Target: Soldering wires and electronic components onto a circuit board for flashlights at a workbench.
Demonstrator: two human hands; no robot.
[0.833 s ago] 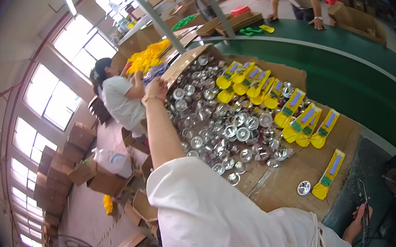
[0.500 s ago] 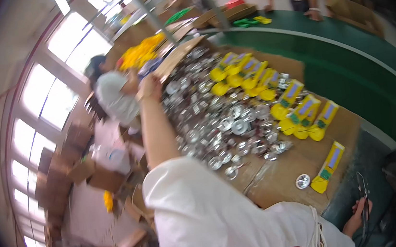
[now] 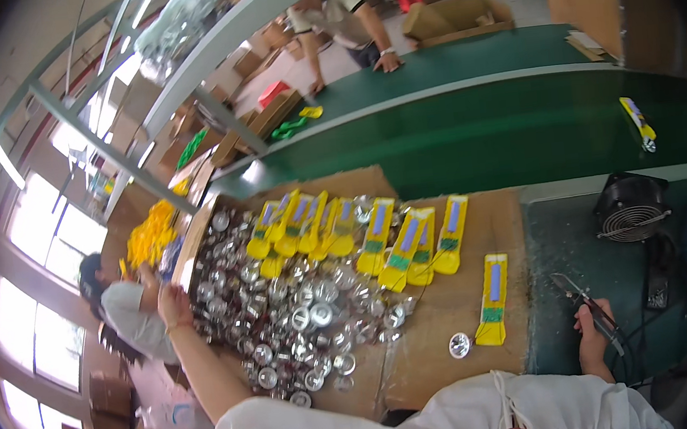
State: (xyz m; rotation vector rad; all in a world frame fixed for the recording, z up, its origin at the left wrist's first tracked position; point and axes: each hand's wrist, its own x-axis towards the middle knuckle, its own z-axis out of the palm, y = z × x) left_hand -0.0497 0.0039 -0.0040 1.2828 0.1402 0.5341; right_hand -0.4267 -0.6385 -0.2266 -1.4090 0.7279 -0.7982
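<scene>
My left hand (image 3: pixel 173 305) is stretched out to the far left, its fingers closed at the raised cardboard edge (image 3: pixel 189 252) beside a heap of small shiny silver reflector cups (image 3: pixel 304 315). At the right, my right hand (image 3: pixel 593 329) is closed round a slim tool with thin metal prongs and a dark handle (image 3: pixel 589 306), tweezers-like in shape. Between my hands lies a single yellow plastic housing (image 3: pixel 493 303) with a lilac strip and a green circuit board, a round silver reflector (image 3: pixel 459 345) next to it. Several more yellow housings (image 3: pixel 379 232) lie in a row along the heap's far side.
A green conveyor belt (image 3: pixel 469 130) runs behind the cardboard, carrying one yellow piece (image 3: pixel 640 125). A black fan (image 3: pixel 632 208) stands at the right. One co-worker (image 3: pixel 340 22) leans on the far bench; another (image 3: pixel 131 308) sits at the left near a yellow pile (image 3: pixel 151 235).
My view has swung to the right, so the whole scene sits further left and lower. My left hand stays at the cardboard edge; my right hand keeps hold of the tool.
</scene>
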